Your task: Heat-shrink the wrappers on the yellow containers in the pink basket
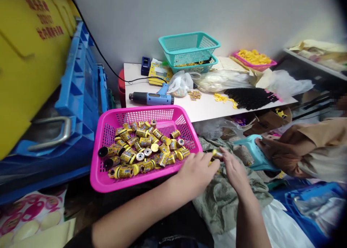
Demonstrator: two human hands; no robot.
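Observation:
Just right of the pink basket (146, 112), my two hands meet around a small canister (217, 154) with a yellow end and a brown-yellow wrap. My left hand (197, 171) is closed, its fingertips at the canister's yellow end. On the other side, my right hand (235, 171) grips the canister, with fingers fairly straight; part of it is hidden. A bit of yellow also shows at my left fingertips, too small to name. Inside the basket lie many similar canisters (145, 142) in yellow printed wraps, some on their sides, some with round ends showing.
Behind the basket, a white table (200, 112) holds a blue heat gun (151, 98), stacked teal baskets (189, 53), plastic bags and black strips (252, 98). A blue crate (78, 78) stands at left. Another person (306, 147) sits at right beside a light-blue stool (252, 152). Grey cloth (217, 201) lies below my hands.

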